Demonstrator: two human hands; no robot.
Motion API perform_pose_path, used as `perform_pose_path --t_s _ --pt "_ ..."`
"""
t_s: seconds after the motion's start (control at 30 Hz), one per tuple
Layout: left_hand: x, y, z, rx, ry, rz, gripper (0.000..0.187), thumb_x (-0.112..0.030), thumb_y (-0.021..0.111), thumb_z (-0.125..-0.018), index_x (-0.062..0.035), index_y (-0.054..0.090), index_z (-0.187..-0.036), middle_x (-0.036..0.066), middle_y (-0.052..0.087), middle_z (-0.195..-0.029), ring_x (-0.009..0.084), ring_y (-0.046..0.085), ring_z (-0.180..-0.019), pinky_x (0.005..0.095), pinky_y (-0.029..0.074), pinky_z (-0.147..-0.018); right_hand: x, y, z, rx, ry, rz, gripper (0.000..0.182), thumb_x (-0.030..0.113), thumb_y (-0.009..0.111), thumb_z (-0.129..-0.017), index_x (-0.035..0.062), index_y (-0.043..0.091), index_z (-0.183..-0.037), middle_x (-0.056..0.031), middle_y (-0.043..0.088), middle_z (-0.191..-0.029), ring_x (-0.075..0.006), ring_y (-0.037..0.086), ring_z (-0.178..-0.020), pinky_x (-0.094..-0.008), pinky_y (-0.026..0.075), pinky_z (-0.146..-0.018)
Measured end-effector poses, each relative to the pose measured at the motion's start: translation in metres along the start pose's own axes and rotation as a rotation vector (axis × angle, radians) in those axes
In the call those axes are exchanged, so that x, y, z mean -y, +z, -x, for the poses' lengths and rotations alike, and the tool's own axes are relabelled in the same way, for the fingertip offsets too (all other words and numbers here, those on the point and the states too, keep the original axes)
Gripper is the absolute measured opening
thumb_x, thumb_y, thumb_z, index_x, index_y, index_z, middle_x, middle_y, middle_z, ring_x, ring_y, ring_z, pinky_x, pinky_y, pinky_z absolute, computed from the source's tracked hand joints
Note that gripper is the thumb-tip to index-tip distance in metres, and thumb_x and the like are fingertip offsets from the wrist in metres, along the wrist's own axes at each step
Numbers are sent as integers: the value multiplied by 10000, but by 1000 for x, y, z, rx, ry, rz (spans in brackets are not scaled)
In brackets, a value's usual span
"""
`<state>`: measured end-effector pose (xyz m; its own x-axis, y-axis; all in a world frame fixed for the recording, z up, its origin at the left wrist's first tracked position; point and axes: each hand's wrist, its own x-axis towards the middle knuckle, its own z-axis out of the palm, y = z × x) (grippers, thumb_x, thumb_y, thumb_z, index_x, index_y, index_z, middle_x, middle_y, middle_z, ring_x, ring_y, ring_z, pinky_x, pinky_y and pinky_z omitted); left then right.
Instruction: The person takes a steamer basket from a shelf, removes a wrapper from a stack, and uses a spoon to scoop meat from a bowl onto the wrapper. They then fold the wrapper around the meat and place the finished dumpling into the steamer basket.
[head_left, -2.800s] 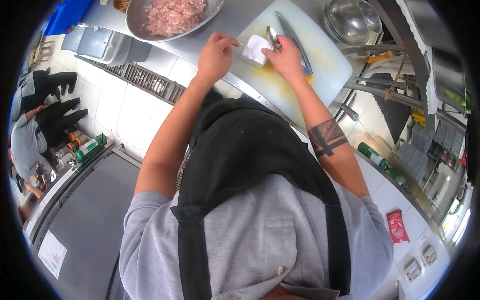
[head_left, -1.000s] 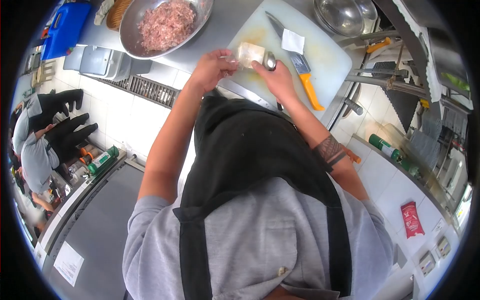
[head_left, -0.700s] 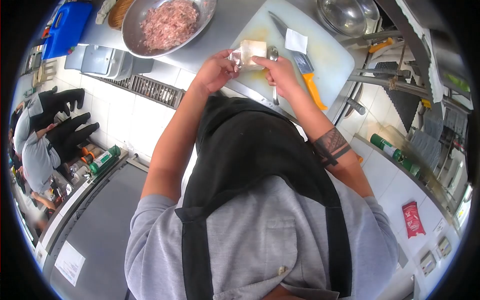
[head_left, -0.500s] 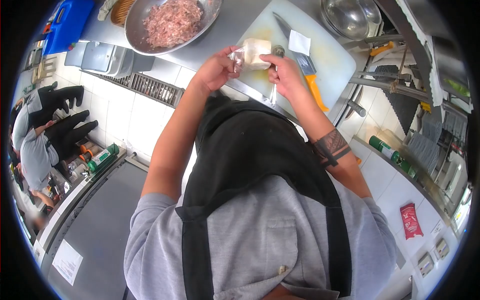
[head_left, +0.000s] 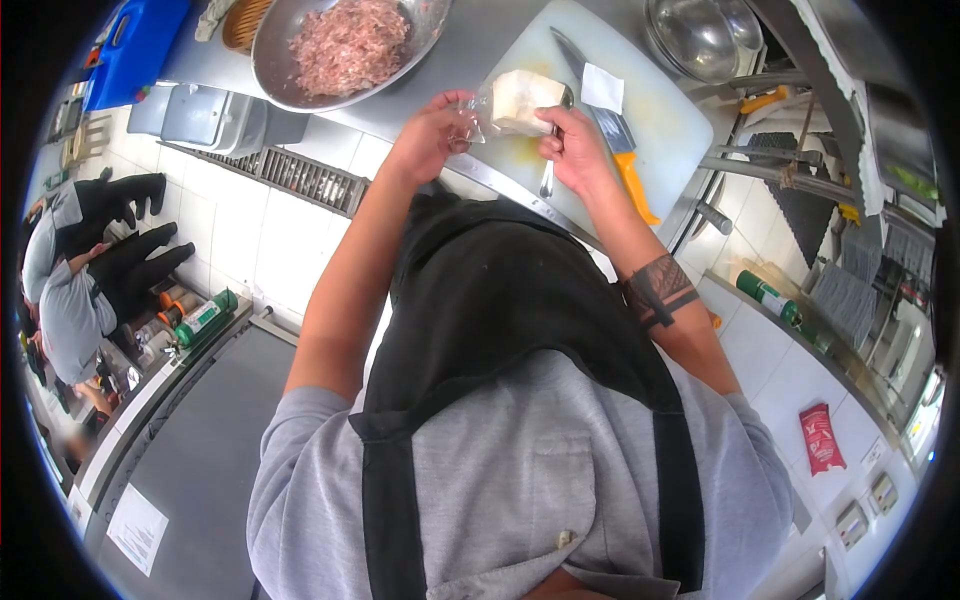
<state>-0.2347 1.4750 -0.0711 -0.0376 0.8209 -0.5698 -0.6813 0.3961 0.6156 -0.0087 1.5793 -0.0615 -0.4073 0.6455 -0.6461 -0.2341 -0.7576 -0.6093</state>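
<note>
A pale, cream-coloured block [head_left: 522,95], squarish and partly in clear plastic wrap [head_left: 474,116], is held up over the white cutting board [head_left: 668,135]. My left hand [head_left: 430,138] is closed on the loose plastic at the block's left side. At the block's lower right corner, my right hand [head_left: 577,148] pinches it between thumb and fingers. A metal spoon [head_left: 546,181] lies beneath, its handle showing just below the block. To the right of my right hand rests a yellow-handled knife [head_left: 635,187], with a small white paper piece [head_left: 602,89] across its blade.
Ground raw meat [head_left: 348,45] fills part of a wide metal bowl [head_left: 268,75] at the upper left. Metal bowls [head_left: 690,40] stand beyond the board. A blue container [head_left: 138,50] is farther left. Two people [head_left: 75,300] are at the far left, away from my counter.
The pale block has turned and shifted slightly, showing a broader face. My right thumb has moved toward its lower right corner, and my left hand has drawn slightly left with the plastic.
</note>
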Motion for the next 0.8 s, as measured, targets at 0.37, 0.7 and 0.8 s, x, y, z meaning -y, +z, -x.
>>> perform_pose_path --t_s 0.37,0.7,0.8 --pt "6 19 -12 -520 442 -1121 269 -149 680 -951 -37 705 -1194 177 687 -1115 350 695 -1056 424 564 -822 11 -2 -9 -25 -19 565 232 131 803 -885 90 585 -953 38 493 -715 -52 405 -548 -253 272 -473" --pt "36 10 2 -376 696 -1240 352 -12 662 -867 22 656 -1218 196 612 -1219 381 672 -967 450 557 -871 5 -1 -26 -36 -241 817 296 241 842 -843 14 701 -970 13 611 -789 -88 507 -682 -286 394 -589" --pt "42 28 21 -467 530 -1142 425 -66 738 -860 48 634 -1255 184 595 -1214 318 664 -908 425 558 -857 16 10 -36 21 -234 884 320 244 851 -841 2 707 -991 7 624 -812 -103 537 -708 -290 416 -612"
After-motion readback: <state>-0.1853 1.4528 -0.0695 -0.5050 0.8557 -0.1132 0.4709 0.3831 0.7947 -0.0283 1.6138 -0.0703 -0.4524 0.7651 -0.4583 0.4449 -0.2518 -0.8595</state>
